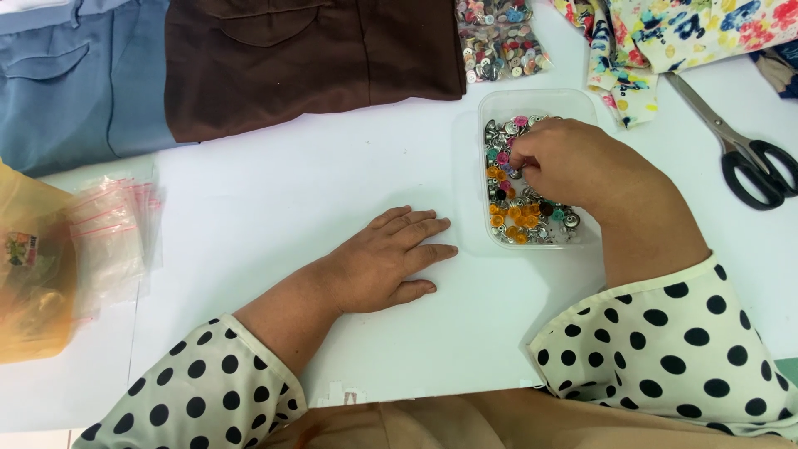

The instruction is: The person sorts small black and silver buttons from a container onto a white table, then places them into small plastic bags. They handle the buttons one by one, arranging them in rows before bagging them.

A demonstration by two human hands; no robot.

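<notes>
A clear plastic tray (540, 101) on the white table holds several small snap buttons (519, 218), silver, orange, pink and green. My right hand (573, 162) reaches into the tray from the right, fingertips curled down among the buttons; whether it pinches one cannot be told. My left hand (391, 258) lies flat on the table, palm down, fingers apart, just left of the tray and holding nothing. Both arms wear cream sleeves with black dots.
A brown garment (307, 58) and a blue garment (75, 83) lie at the back left. A bag of mixed buttons (499, 37) sits behind the tray. Floral fabric (665, 33) and black scissors (752, 162) are at right; small zip bags (112, 241) and an orange bag (25, 274) at left.
</notes>
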